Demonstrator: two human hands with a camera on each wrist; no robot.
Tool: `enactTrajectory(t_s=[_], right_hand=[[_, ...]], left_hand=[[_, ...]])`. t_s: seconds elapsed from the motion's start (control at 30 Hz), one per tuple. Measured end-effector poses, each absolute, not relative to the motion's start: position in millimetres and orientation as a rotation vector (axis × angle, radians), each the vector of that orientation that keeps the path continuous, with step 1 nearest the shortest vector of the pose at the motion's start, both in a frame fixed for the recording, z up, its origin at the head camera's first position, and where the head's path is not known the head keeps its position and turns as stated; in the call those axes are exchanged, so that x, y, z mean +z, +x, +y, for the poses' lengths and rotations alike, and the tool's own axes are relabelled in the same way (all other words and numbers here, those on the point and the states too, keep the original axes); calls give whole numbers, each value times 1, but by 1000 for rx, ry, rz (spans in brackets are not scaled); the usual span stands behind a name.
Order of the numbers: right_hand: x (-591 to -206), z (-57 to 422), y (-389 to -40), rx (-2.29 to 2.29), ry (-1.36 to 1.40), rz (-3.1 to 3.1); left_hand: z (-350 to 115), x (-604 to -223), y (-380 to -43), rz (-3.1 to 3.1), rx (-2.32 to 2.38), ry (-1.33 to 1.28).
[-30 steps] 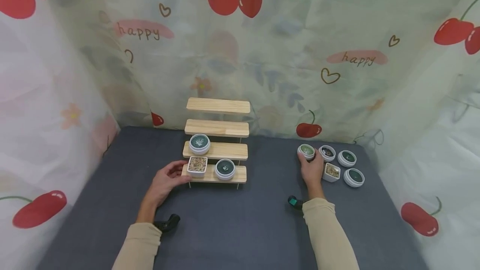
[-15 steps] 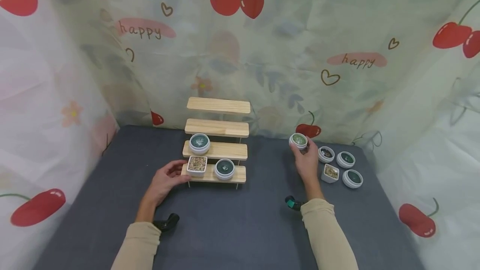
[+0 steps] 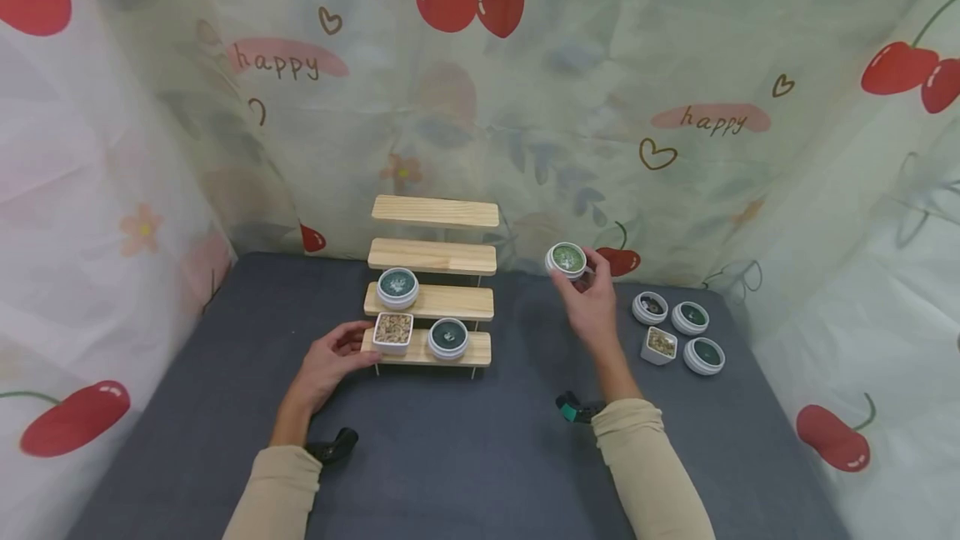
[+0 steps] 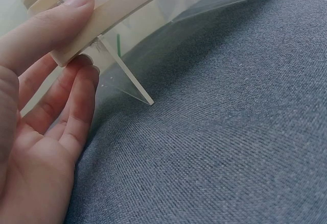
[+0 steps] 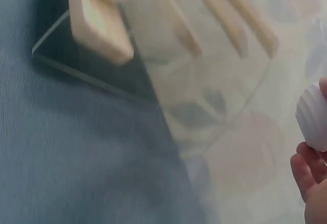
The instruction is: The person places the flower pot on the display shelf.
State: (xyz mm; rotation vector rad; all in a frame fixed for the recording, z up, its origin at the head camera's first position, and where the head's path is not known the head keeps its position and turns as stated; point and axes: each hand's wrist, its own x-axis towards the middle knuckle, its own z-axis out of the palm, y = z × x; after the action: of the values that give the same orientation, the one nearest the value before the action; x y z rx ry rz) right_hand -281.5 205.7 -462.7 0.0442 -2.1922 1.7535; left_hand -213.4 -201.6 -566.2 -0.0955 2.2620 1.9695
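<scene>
My right hand (image 3: pixel 592 300) grips a small round white pot with a green top (image 3: pixel 567 259), raised above the table to the right of the tiered wooden stand (image 3: pixel 432 256). In the right wrist view, the pot's ribbed white side (image 5: pixel 312 117) shows at the right edge, fingers around it. At the stand's lowest step, my left hand (image 3: pixel 333 361) pinches the left end, thumb on top and fingers beneath the plank (image 4: pixel 120 12). A square white pot with a speckled filling (image 3: pixel 393 332) and a dark-green round pot (image 3: pixel 448 338) sit on that step. Another round pot (image 3: pixel 397 287) stands one step higher.
On the table's right side stand a round pot with a dark patterned top (image 3: pixel 649 307), a square speckled pot (image 3: pixel 660 345) and two dark-green round pots, one nearer (image 3: pixel 704 356). A cherry-printed curtain (image 3: pixel 525 107) encloses the grey table (image 3: pixel 465 457) behind and at both sides.
My right hand has lifted the green-topped pot from beside the other pots and carried it left, toward the stand. My left hand stays at the lowest step.
</scene>
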Motion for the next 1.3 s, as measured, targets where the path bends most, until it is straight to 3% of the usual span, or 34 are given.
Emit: enactTrajectory(t_s=[0.63,1.3], right_hand=[[-447,136,-256,1786,370,-2214],[-466,94,-251,1771,582,-2287]], left_hand=[[-201,-564,-214,2262,1970,-95],[-201,-562,-211,2263,1952,-103]])
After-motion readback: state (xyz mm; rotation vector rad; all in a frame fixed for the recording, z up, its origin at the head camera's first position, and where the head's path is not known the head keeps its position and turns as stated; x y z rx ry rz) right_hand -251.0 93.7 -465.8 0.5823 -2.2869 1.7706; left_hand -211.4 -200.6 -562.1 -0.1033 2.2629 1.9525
